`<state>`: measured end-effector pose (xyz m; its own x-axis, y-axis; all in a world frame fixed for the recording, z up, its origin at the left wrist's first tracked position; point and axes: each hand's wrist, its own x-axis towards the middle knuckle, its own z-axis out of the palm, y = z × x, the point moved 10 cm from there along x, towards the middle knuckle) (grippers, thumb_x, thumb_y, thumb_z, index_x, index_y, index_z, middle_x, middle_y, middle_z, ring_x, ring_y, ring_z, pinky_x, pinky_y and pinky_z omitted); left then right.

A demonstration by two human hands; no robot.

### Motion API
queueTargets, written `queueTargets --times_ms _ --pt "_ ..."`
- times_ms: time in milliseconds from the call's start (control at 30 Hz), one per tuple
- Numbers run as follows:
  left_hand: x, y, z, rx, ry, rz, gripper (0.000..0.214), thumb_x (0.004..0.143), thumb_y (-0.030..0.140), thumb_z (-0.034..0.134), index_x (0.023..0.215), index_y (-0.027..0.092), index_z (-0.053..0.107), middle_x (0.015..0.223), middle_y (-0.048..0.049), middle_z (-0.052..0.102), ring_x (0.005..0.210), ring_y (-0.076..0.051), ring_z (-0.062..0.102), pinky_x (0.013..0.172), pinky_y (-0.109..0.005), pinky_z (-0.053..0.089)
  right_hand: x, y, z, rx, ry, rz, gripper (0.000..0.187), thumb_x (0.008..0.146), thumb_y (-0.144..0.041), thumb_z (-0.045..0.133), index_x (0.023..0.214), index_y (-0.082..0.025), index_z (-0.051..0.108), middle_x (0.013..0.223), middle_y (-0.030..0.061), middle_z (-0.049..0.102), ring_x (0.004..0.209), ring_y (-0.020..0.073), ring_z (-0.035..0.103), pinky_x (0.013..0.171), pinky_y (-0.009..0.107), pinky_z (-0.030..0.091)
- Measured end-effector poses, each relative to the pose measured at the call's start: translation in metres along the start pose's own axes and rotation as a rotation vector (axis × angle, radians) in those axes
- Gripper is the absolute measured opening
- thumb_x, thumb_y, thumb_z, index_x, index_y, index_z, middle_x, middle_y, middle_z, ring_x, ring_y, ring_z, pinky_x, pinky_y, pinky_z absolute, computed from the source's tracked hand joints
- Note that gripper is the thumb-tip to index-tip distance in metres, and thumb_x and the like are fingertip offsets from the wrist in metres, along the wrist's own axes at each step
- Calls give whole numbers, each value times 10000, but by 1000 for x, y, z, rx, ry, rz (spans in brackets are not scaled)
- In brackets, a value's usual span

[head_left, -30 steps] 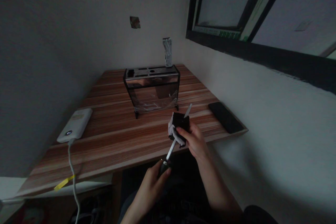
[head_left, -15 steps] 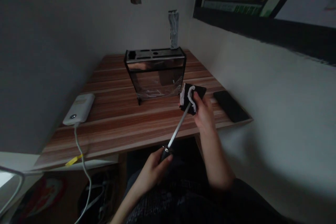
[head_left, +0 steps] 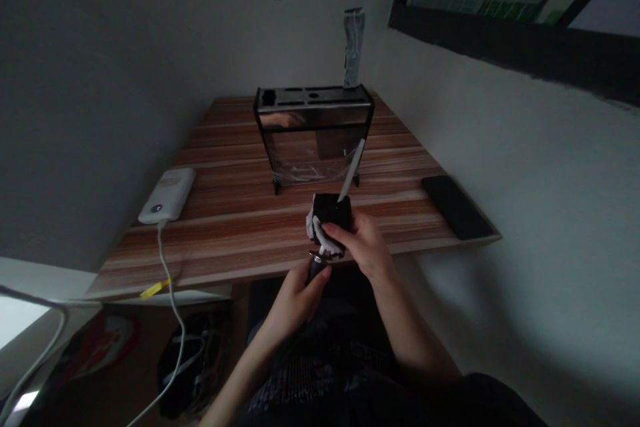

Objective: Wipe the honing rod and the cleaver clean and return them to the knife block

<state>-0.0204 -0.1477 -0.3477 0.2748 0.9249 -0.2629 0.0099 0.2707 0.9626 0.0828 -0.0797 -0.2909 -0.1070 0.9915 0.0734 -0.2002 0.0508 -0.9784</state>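
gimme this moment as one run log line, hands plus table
left hand: holds metal rod by handle | right hand: holds black cloth over rod's middle | table: rack, power bank, phone

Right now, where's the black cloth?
In the head view, the black cloth is near the middle, in the right hand, covering part of the metal rod, beyond the left hand.

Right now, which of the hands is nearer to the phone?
Right. The right hand, gripping the black pad, is left of the phone; the left hand, on the dark handle, is farther left and lower in view.
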Motion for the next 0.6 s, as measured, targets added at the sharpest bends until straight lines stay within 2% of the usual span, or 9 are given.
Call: queueTargets --times_ms 133,267,500,600 --pt "4 4 0 -26 11 17 335 803 485 583 854 168 486 455 127 356 322 -32 261 301 -146 190 -11 6 9 -68 -52 74 360 640 -357 793 941 -180 705 931 66 745 867 242 691 771 350 540" --pt "9 9 1 -3 -14 35 312 813 447 570 881 151 497 441 130 353 312 -32 267 298 -142 201 -11 12 6 -118 -30 110 388 599 -354 816 927 -176 709 917 75 746 861 257 692 767 368 543" --pt "34 31 -5 140 -36 124 231 817 377 565 822 148 537 404 117 373 295 -37 277 321 -157 201 7 5 -8 -85 60 -14 351 639 -387 794 914 -186 709 912 59 746 850 246 686 760 345 545" --pt "43 39 -2 167 -90 148 256 807 400 572 812 146 543 426 104 400 310 -42 295 333 -163 205 12 4 -18 -67 121 -56 326 650 -383 785 893 -180 709 878 55 744 807 238 685 718 331 548"
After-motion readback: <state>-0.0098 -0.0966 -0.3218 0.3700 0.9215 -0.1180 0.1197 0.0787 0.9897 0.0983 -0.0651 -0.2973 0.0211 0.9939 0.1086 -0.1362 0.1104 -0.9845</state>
